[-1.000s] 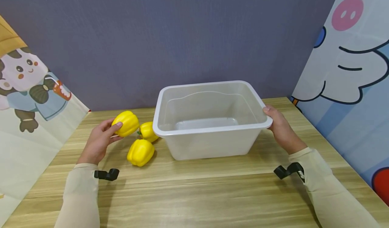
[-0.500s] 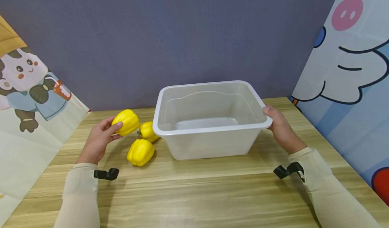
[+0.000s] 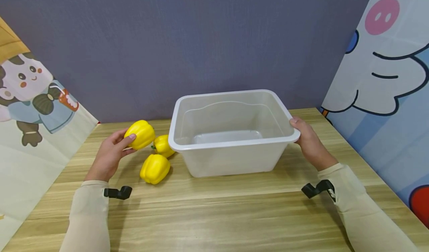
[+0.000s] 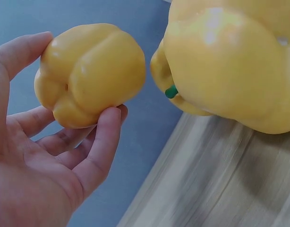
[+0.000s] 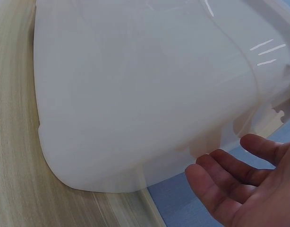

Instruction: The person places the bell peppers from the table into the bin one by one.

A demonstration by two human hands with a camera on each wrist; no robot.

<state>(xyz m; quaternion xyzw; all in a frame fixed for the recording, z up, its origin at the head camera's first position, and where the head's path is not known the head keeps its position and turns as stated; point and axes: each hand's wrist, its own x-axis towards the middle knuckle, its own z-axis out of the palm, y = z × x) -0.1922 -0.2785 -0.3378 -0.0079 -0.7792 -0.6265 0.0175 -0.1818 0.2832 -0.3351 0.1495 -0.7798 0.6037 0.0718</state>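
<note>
Between thumb and fingers, my left hand (image 3: 108, 153) holds a yellow bell pepper (image 3: 140, 134) above the table, left of the white plastic bin (image 3: 231, 158). The left wrist view shows the held pepper (image 4: 93, 75) with its lobed end toward the palm. Two more yellow peppers lie on the table: one (image 3: 155, 169) in front, another (image 3: 163, 146) with a green stem beside the bin, partly behind its rim. At the bin's right end my right hand (image 3: 310, 144) grips the rim, thumb on top. Its fingers (image 5: 225, 175) are curled under the rim, by the outer wall.
The bin stands on a wood-grain table (image 3: 214, 214), near a grey-purple back wall (image 3: 214, 39). Cartoon-printed panels close in the left (image 3: 37, 95) and right (image 3: 385, 76) sides. Black camera mounts (image 3: 118, 192) sit on both wrists.
The left hand and its pepper have risen very slightly. The bin, the right hand and the two peppers on the table stay in place.
</note>
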